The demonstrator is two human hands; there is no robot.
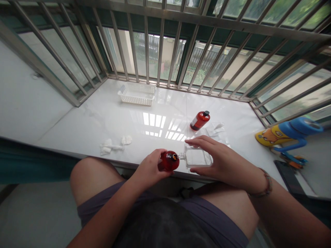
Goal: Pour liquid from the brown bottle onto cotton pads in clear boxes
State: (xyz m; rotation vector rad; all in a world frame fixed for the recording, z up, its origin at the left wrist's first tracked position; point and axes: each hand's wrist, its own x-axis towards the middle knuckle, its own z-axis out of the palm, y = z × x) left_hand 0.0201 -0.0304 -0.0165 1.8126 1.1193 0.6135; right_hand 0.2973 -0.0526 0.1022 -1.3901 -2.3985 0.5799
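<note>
My left hand (148, 168) is wrapped round a dark red, see-through bottle (165, 162) whose mouth is uncapped and faces up toward me. In my right hand (227, 160) a clear, square-sided bottle (198, 157) lies on its side, gripped between the thumb and fingers. Its threaded neck points left and meets, or nearly meets, the red bottle's mouth; whether they touch I cannot tell. Both bottles are over the counter's front edge, above my lap. Any liquid in the clear bottle is hard to make out.
On the white counter (103, 117) stand a second red bottle (199, 120) with a black cap and a white basket (138, 99). Crumpled tissues (111, 147) lie left, clear plastic packaging (216, 129) right. A blue-and-yellow tumbler (278, 134) lies near a dark flat device (287, 175). Metal bars (161, 51) line the window.
</note>
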